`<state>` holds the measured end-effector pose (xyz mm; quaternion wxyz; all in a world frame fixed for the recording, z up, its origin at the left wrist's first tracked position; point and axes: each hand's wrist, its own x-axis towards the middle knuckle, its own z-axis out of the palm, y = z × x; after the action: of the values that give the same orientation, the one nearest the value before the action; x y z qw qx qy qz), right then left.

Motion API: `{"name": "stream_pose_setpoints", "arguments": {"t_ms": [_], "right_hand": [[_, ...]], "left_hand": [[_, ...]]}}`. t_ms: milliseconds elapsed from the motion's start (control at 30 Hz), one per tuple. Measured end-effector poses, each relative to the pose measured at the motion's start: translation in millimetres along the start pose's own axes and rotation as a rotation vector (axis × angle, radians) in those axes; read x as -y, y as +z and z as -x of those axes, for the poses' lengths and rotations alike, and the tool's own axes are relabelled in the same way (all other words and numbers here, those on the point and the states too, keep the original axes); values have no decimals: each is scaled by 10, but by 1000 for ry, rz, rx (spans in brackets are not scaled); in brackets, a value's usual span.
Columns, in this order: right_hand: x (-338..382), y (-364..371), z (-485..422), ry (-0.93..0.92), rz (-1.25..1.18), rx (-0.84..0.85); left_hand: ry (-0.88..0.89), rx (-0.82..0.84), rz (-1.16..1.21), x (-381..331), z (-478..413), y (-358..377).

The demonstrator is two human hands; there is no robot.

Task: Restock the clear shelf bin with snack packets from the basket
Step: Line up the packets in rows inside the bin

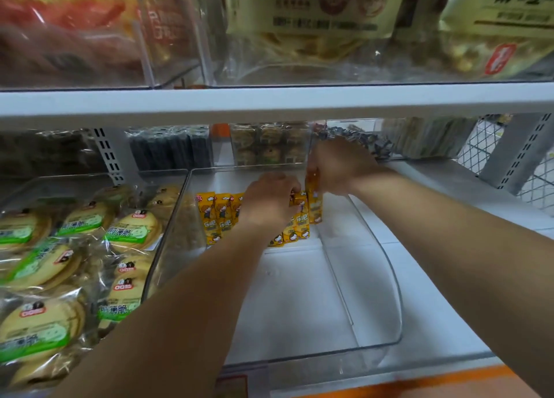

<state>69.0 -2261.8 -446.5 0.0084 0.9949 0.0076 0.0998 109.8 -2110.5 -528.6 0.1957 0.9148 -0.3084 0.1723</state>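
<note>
A clear shelf bin (374, 292) stands on the white shelf, its front half bare. Along its back stands a row of small yellow snack packets (215, 218), upright and side by side. My left hand (269, 200) reaches into the bin and rests on the top of the row, fingers curled around a packet top (296, 201). My right hand (338, 170) grips an upright yellow packet (314, 206) at the right end of the row. The basket is out of view.
A neighbouring clear bin at the left holds round biscuit packs with green labels (75, 262). A white shelf board (269, 101) runs overhead with bagged snacks above it. Dark packets and a wire mesh panel (485, 146) stand behind the bin.
</note>
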Motion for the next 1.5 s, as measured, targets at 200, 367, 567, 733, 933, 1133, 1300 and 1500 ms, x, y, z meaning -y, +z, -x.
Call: {"name": "stream_pose_setpoints", "arguments": {"t_ms": [200, 367, 567, 733, 933, 1133, 1300, 1500], "right_hand": [[11, -113, 129, -79, 55, 338], [85, -157, 173, -111, 95, 418], [32, -74, 158, -124, 81, 382], [14, 21, 118, -103, 139, 431], [-107, -18, 283, 8, -155, 164], [-271, -45, 1098, 77, -488, -178], [-201, 56, 1672, 37, -759, -25], [-188, 172, 1922, -52, -727, 125]], "left_hand": [[-31, 107, 1, -26, -3, -120], [-40, 26, -149, -34, 197, -245], [-125, 31, -231, 99, 364, -154], [-62, 30, -311, 52, 277, -65], [-84, -38, -348, -111, 272, -56], [345, 116, -276, -440, 267, -79], [376, 289, -478, -447, 268, 133], [308, 242, -217, -365, 205, 127]]}}
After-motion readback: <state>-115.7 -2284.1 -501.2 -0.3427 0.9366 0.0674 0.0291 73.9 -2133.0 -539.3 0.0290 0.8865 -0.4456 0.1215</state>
